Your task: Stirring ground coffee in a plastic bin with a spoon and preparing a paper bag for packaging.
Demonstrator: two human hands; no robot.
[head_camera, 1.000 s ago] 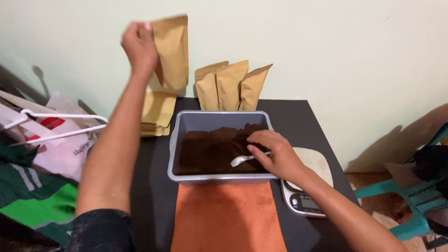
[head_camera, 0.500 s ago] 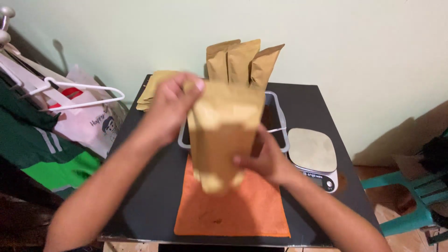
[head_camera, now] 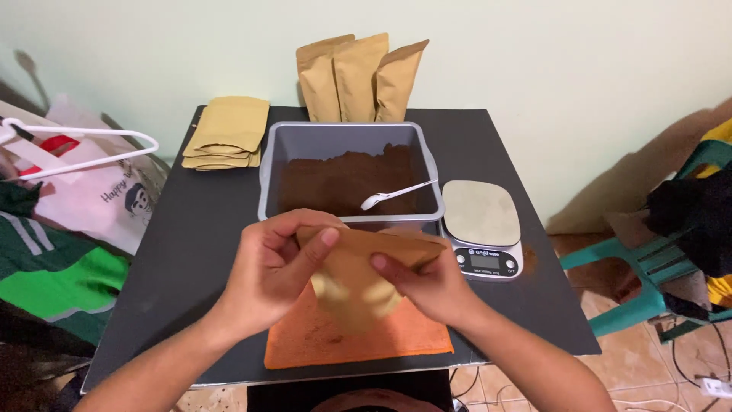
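Black tabletop, square, carrying all items. Grey tray, far centre, half-filled with brown powder; white spoon resting in it. Orange mat, near edge, largely covered by the hands. Digital scale, right of tray. Left hand and right hand, both raised above the mat, fingers closed on the top edge of a kraft paper pouch; pouch blurred, lower part hard to make out. Flat pouch stack, far left. Three standing pouches against the wall.
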